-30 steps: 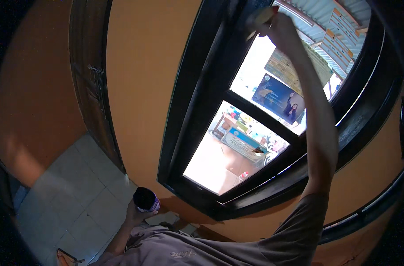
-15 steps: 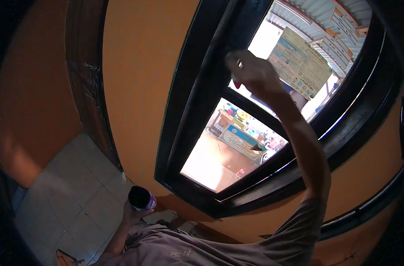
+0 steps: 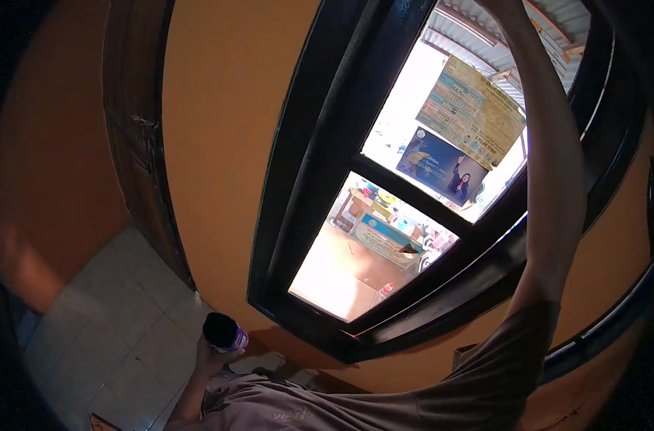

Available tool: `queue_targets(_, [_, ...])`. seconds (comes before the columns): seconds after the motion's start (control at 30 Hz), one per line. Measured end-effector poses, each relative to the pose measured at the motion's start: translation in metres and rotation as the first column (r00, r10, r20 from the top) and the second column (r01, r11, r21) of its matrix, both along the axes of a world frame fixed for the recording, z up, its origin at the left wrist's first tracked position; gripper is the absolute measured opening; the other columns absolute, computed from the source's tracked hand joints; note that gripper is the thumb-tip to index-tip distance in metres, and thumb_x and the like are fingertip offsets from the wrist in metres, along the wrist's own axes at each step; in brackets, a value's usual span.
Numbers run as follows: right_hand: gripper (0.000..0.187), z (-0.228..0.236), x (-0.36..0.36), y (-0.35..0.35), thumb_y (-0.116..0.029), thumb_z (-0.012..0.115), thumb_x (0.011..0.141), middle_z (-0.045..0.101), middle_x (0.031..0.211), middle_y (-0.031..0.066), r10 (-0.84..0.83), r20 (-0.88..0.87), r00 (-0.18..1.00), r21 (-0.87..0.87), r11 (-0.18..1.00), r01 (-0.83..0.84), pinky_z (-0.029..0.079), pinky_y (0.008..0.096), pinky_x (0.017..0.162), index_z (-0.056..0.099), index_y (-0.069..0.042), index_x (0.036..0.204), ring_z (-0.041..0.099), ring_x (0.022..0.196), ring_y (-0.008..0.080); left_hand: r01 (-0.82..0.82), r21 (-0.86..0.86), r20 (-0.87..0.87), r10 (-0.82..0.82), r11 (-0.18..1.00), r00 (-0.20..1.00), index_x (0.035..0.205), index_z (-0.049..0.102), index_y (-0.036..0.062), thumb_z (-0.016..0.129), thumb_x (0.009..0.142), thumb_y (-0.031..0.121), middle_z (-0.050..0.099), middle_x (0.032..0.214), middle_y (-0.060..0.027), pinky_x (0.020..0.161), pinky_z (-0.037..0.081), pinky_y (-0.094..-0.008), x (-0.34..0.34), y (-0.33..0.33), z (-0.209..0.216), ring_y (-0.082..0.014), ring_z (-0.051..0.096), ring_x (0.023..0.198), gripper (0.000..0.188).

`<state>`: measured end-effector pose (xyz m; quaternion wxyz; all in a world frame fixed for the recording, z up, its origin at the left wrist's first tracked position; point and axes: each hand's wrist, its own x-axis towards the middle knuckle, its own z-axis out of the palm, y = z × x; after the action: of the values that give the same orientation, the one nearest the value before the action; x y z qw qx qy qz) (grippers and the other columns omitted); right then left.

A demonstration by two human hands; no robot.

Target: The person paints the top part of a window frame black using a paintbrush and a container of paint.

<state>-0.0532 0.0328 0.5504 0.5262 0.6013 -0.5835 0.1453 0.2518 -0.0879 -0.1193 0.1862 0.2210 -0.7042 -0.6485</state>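
Low on the left, my left hand [image 3: 210, 357] is wrapped round a small purple-labelled can [image 3: 239, 340]. Its round top faces up and looks black. My right arm reaches high past the window, and my right hand [image 3: 493, 4] runs off the upper edge, with its fingers out of sight. Whatever it may hold does not show. Nearest to it are the upper glass pane and the window's dark frame [image 3: 399, 182].
An orange wall [image 3: 223, 129] lies left of the window, with a dark wooden door [image 3: 136, 108] beyond it. Pale floor tiles [image 3: 118, 316] spread below. Papers, including a blue poster [image 3: 434, 164], cover part of the upper glass. A sunlit area shows through the panes.
My right hand has moved up and to the right, from in front of the window to the upper edge. A small red bit seen by it is now out of view. My left hand keeps the can.
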Motion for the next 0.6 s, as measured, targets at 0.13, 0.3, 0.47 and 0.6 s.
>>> queue_targets(0.13, [0.014,-0.04,-0.049,0.003,-0.004,0.067,0.063,0.059,0.079,0.0072,-0.106,-0.567,0.817,0.115,0.972,0.206,0.05,0.0339,0.058,0.056,-0.01,0.069,0.059,0.078,0.0195,-0.018,-0.003,-0.058,0.018,1.0,0.998,0.115,0.051,0.0034,0.09,0.055,0.023,0.061,0.109,-0.0089,0.091,0.047,-0.0336,-0.003,0.006,0.011,-0.021,0.06,0.099,0.074])
queue_targets(0.3, [0.025,-0.18,-0.055,0.012,-0.008,0.066,0.076,0.059,0.094,0.007,-0.201,-0.043,0.979,0.282,0.937,0.205,0.054,0.0319,0.058,0.064,-0.011,0.1,0.064,0.077,0.0219,0.013,-0.093,-0.072,-0.019,0.996,0.997,0.117,0.05,0.0033,0.09,0.054,0.024,0.061,0.11,-0.0088,0.091,0.047,-0.0344,-0.008,0.0,0.022,-0.0212,0.06,0.101,0.077])
queue_targets(0.47, [0.012,-0.166,-0.017,-0.003,-0.013,0.065,0.083,0.063,0.082,0.0057,-0.229,0.441,0.868,0.328,0.941,0.082,0.053,0.0283,0.057,0.068,-0.004,0.091,0.064,0.07,0.0177,0.011,0.014,-0.033,-0.01,1.0,0.999,0.118,0.05,0.0033,0.091,0.052,0.026,0.059,0.115,-0.0104,0.093,0.046,-0.0345,0.0,-0.009,0.009,-0.0221,0.058,0.107,0.081])
queue_targets(0.6, [0.006,-0.057,-0.032,0.007,0.0,0.06,0.079,0.065,0.076,0.0091,-0.069,0.52,0.852,0.125,0.992,0.004,0.051,0.0278,0.054,0.063,-0.002,0.075,0.063,0.069,0.0164,0.016,-0.051,0.008,-0.015,0.999,1.0,0.118,0.05,0.0033,0.091,0.054,0.024,0.059,0.114,-0.0106,0.094,0.046,-0.0342,-0.004,-0.011,0.005,-0.0225,0.058,0.106,0.079])
